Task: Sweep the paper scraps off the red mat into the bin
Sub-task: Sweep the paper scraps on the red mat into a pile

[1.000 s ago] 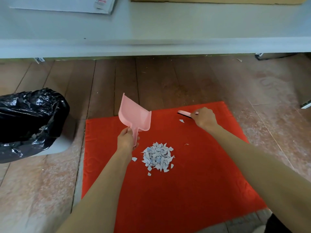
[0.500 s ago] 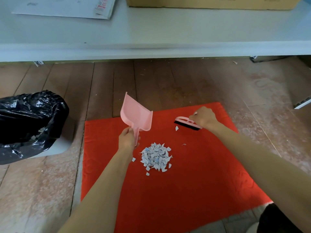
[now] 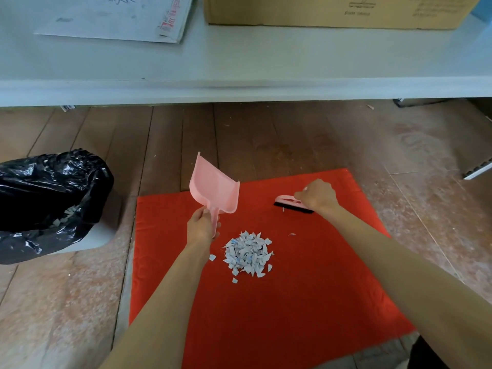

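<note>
Head view: left hand (image 3: 201,227) grips the dustpan (image 3: 213,191) handle, lifted — right hand (image 3: 316,195) closed on the brush (image 3: 291,202), bristles down by a stray scrap. Paper pile (image 3: 247,253) sits mid-mat (image 3: 306,302). Gathering step; next, drag strays inward, then scoop toward the bin (image 3: 50,198).

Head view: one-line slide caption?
Left hand holds pink dustpan; right hand brushes toward paper scraps on red mat.

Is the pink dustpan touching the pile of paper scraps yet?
Apart. The head view shows the pink dustpan raised in the left hand, scoop pointing up and away, with bare red mat between its handle and the pile of paper scraps.
</note>
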